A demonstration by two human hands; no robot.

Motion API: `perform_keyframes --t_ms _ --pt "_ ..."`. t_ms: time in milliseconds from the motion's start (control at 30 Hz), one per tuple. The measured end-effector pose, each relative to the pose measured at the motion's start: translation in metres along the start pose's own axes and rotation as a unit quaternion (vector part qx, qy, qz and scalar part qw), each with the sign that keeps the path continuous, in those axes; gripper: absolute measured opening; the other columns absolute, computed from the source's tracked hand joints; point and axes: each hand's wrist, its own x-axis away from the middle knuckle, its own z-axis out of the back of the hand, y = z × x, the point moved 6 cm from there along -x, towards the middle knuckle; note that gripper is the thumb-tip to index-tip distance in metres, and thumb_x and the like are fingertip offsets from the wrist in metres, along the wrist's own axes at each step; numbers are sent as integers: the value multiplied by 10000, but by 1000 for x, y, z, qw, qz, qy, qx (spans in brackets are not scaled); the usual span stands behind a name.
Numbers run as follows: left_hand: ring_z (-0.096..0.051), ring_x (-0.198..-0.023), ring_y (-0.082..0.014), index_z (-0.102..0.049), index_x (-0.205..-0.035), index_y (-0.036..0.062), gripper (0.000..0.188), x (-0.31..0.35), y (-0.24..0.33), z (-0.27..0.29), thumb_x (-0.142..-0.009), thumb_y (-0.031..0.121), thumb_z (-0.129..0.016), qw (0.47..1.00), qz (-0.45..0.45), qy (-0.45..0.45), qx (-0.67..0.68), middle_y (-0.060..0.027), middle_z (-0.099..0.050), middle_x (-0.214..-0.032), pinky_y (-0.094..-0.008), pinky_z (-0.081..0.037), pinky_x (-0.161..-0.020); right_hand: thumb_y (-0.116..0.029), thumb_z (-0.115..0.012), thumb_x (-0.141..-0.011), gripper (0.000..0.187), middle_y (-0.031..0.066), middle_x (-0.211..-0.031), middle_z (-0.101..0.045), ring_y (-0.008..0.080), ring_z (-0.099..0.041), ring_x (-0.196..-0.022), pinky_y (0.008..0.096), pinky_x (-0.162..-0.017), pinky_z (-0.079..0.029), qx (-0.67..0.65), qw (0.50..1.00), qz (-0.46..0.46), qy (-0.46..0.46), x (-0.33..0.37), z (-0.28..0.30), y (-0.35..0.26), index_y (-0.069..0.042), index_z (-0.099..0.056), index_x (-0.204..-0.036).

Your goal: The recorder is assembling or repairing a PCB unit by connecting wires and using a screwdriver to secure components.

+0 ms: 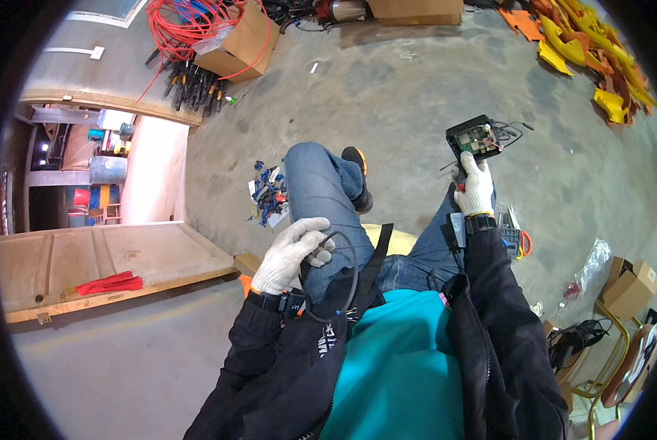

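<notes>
My left hand (292,253), in a white knit glove, rests by my left knee with its fingers closed round a black cable (355,268). The cable loops down over my jacket to a stripped end with several coloured wires. Out past my right knee, my gloved right hand (476,187) is closed on a tool with a red and black handle (460,180). Its working end cannot be made out. The fingertips overlap the near edge of an open black box (475,138) that holds a green circuit board. Thin black leads trail from the box's right side.
Small blue and black parts (268,192) lie left of my left leg. Orange-handled scissors (524,243) lie near my right forearm. A cardboard box (240,44) with red cable stands at the far left, a wooden door (115,268) at left, and a chair (622,367) at lower right.
</notes>
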Motion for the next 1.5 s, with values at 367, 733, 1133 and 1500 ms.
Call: perform_keyframes --t_ms 367,733,1133,1500 --pt "-704 -848 -158 -578 -1383 -28 418 1 -11 -1 -1035 201 -600 999 -10 28 19 -131 -739 -1049 -276 -550 -752 -157 -698 -1018 279 24 -936 -654 128 -617 -660 280 -575 -537 2 1000 -6 7 -4 0 5 -91 -609 -1274" --pt "-687 -807 -155 -565 -1379 -29 394 2 -4 -2 -1046 181 -587 999 -2 12 49 -126 -726 -1016 -278 -551 -749 -170 -711 -1002 298 23 -982 -662 115 -614 -729 277 -617 -542 -46 999 -2 -15 -5 6 4 -73 -622 -1269" --pt "-699 -828 -177 -558 -1385 -37 408 -1 -15 -6 -1035 169 -600 997 -19 33 64 -156 -733 -1042 -280 -554 -743 -178 -707 -1013 292 25 -966 -656 142 -639 -703 286 -605 -545 -19 1000 -2 -17 -4 1 6 -112 -614 -1282" --pt "-700 -832 -170 -564 -1381 -30 403 -7 -3 -18 -1029 163 -605 998 -3 12 62 -142 -729 -1044 -285 -561 -745 -154 -693 -1024 214 30 -905 -655 147 -638 -679 278 -592 -551 -55 998 -16 -19 1 0 2 -103 -613 -1216"
